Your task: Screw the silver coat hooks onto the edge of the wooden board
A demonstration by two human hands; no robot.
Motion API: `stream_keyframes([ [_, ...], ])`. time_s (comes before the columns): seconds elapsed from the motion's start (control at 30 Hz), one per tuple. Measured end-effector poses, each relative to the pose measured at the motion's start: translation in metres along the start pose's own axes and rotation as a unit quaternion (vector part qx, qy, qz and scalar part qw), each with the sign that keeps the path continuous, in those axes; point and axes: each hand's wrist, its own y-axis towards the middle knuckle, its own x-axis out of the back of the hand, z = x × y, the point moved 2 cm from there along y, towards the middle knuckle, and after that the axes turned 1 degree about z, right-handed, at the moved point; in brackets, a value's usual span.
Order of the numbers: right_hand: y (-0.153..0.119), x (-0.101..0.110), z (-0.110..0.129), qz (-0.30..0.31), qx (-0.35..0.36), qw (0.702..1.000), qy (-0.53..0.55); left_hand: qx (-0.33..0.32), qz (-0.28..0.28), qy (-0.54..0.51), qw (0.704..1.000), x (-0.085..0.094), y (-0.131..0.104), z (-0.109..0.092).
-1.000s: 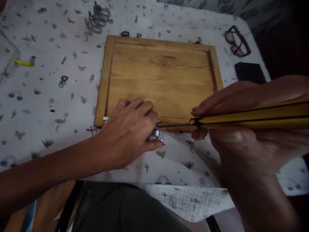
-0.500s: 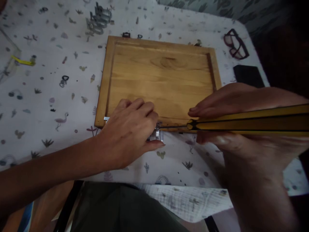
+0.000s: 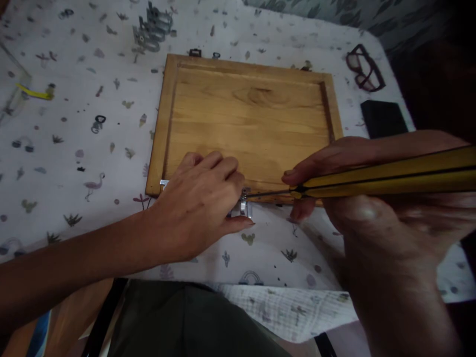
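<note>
A framed wooden panel [image 3: 245,114] lies flat on the patterned tablecloth. My left hand [image 3: 203,206] is closed over its near edge, fingers curled and pressed on a small metal hinge [image 3: 243,206], with the thumb below it. My right hand [image 3: 372,183] grips the yellow and black handle of a screwdriver [image 3: 390,173]. The thin shaft points left, and its tip meets the metal piece beside my left fingers. Any screw under the tip is too small to make out.
Several grey metal hinges [image 3: 150,29] stand at the back left. Glasses [image 3: 365,68] and a black box [image 3: 384,119] lie at the right. A yellow strip [image 3: 35,93] is at the far left, a small metal piece [image 3: 98,124] nearer the panel.
My right hand has shifted its fingers and turned the screwdriver handle, whose rear end sits a little higher. My left hand and the panel have stayed in place.
</note>
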Motion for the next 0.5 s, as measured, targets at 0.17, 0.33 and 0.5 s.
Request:
stream_keyframes([
  [0.17,-0.0009,0.0048,-0.0063,0.01,0.07,0.997,-0.043,-0.003,0.001,-0.005,1.0,0.0001,0.0004,0.0004],
  [0.33,0.0031,0.0044,-0.0103,0.015,0.097,0.995,-0.023,0.007,0.02,-0.01,1.0,0.0014,0.0016,0.0003],
  [0.5,0.0013,0.0027,-0.0098,-0.001,0.105,0.994,-0.01,0.003,0.005,-0.005,1.0,0.0013,0.0015,0.0002],
])
